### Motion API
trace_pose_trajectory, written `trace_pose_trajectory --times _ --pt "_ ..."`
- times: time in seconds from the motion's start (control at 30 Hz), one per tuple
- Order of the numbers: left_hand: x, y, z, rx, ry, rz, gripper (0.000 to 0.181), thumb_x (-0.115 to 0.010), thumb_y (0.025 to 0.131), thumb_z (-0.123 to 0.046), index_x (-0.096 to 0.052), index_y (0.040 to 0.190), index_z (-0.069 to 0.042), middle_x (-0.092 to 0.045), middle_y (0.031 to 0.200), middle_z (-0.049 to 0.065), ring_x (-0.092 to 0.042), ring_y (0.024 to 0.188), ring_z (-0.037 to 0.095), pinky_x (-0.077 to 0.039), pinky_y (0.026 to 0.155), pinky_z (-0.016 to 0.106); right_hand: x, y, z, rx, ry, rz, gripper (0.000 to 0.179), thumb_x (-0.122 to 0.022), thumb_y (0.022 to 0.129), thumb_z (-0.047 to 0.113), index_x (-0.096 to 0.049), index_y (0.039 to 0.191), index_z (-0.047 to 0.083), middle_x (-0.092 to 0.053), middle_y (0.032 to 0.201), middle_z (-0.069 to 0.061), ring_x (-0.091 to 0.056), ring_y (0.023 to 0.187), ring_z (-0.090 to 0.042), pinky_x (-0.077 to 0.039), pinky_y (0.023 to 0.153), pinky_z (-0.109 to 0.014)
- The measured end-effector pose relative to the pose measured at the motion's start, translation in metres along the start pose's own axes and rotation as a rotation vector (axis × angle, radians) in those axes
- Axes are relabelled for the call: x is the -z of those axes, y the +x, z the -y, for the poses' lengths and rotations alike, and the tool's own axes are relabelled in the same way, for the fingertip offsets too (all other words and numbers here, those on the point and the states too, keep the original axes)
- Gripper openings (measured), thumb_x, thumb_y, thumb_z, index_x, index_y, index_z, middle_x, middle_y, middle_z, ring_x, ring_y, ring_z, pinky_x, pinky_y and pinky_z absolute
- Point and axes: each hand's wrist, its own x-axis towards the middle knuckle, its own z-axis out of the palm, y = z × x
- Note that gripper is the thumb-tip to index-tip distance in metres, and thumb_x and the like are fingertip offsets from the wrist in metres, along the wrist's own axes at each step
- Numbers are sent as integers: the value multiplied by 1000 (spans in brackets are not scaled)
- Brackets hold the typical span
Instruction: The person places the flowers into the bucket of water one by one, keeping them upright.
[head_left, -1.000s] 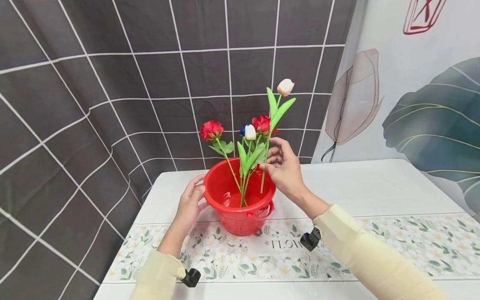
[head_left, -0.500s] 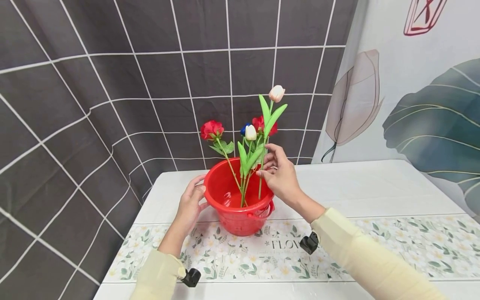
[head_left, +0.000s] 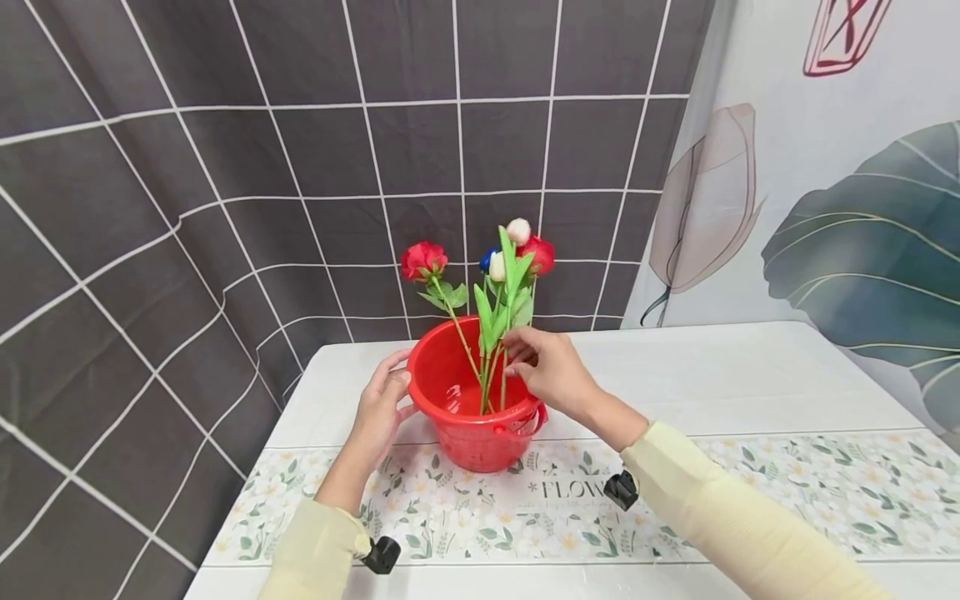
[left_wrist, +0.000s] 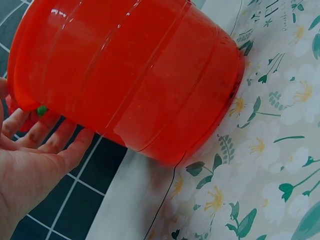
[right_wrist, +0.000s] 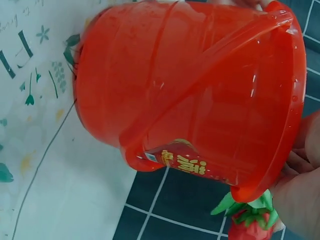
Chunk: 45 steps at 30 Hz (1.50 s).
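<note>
A red plastic bucket (head_left: pixel 480 450) stands upright on the table. My left hand (head_left: pixel 380 408) holds its left side, thumb at the rim and fingers round the outer wall. Between thumb and fingers my right hand (head_left: pixel 551 371) pinches the green stem of a pale pink tulip (head_left: pixel 518 231), whose lower end is inside the bucket. Beside it in the bucket lean a red rose (head_left: pixel 423 260), another red rose (head_left: pixel 538 254), a white tulip (head_left: pixel 498 266) and a blue flower (head_left: pixel 486 260), partly hidden. In the right wrist view the bucket's rim hides the right fingertips.
The table (head_left: pixel 675 367) has a white cover with a floral band (head_left: pixel 795 492) and printed lettering. Behind it hangs a dark cloth (head_left: pixel 315 150) with white grid lines. A pale leaf-print curtain (head_left: pixel 810 208) hangs at the right. The bucket's handle (right_wrist: pixel 195 75) hangs down.
My right hand has moved left and lower, taking the pale pink tulip deeper into the bucket, among the other flowers. My left hand and the bucket have stayed in place.
</note>
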Motion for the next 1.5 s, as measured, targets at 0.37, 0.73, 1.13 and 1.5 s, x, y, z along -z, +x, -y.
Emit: trace_pose_trajectory --times 0.37,0.73,1.13,1.5 --pt "-1 0 1 -5 -4 3 40 -42 99 -19 -43 139 -23 -52 133 11 -51 122 28 -53 89 38 3 0 3 67 -111 -22 12 -72 81 -2 -71 92 1 -69 84 -6 -61 69 -14 -55 64 -26" --pt "-1 -1 -1 2 -5 -6 41 -42 99 -18 -43 140 -22 -52 133 12 -51 122 29 -53 88 36 12 1 5 48 -84 -206 11 -67 88 7 -72 96 2 -68 82 -4 -58 67 -14 -54 63 -27" --pt "-1 -1 1 16 -27 -20 41 -41 98 -16 -44 139 -20 -52 133 12 -52 122 30 -54 86 35 25 -9 -4 -26 -113 -293 13 -64 91 10 -72 97 2 -68 81 -6 -60 70 -16 -54 65 -28" --pt "0 2 -5 -1 -56 -15 40 -42 97 -12 -46 137 -12 -50 132 17 -50 122 33 -54 83 30 42 -13 -14 -101 -198 -301 14 -59 93 8 -71 98 2 -70 86 -10 -62 78 -24 -53 68 -39"
